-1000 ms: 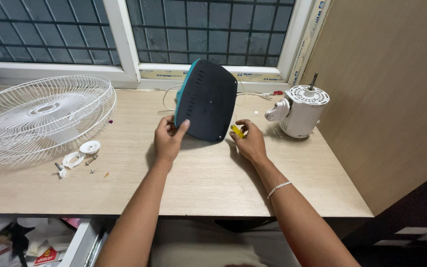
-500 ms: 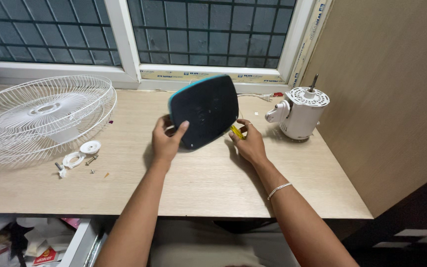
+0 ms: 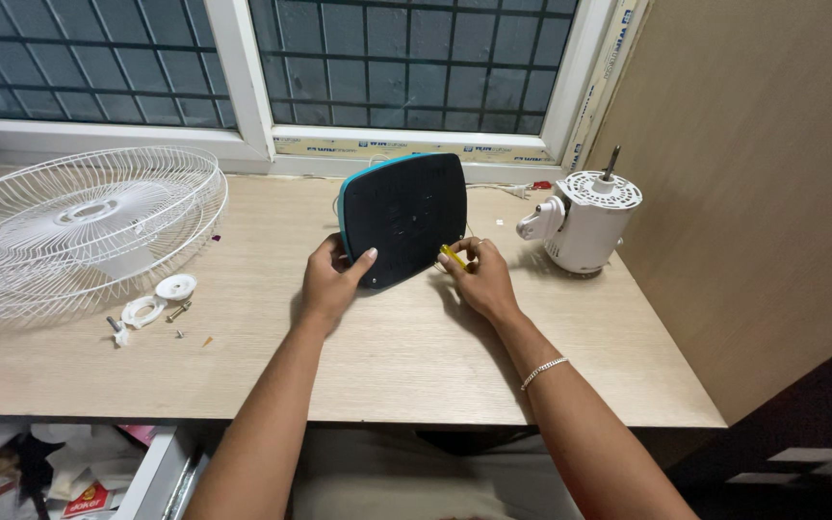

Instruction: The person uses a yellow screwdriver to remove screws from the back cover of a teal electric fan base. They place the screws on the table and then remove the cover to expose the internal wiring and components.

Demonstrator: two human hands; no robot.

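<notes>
A dark, rounded-square fan base (image 3: pixel 404 217) with a teal rim lies with its underside up in the middle of the wooden table (image 3: pixel 406 356). My left hand (image 3: pixel 329 279) grips its lower left edge. My right hand (image 3: pixel 479 274) holds a small yellow-handled tool (image 3: pixel 454 256) against the base's lower right edge. A bracelet sits on my right wrist.
A white wire fan guard (image 3: pixel 79 226) lies at the left, with a white ring, a cap and loose screws (image 3: pixel 161 303) beside it. A white fan motor (image 3: pixel 585 217) with its shaft up stands at the right, near a wooden panel (image 3: pixel 763 183). A white cord runs along the window sill.
The fan base has tipped from standing nearly upright down toward the table, underside facing me. My right hand has moved the yellow tool up to its right edge.
</notes>
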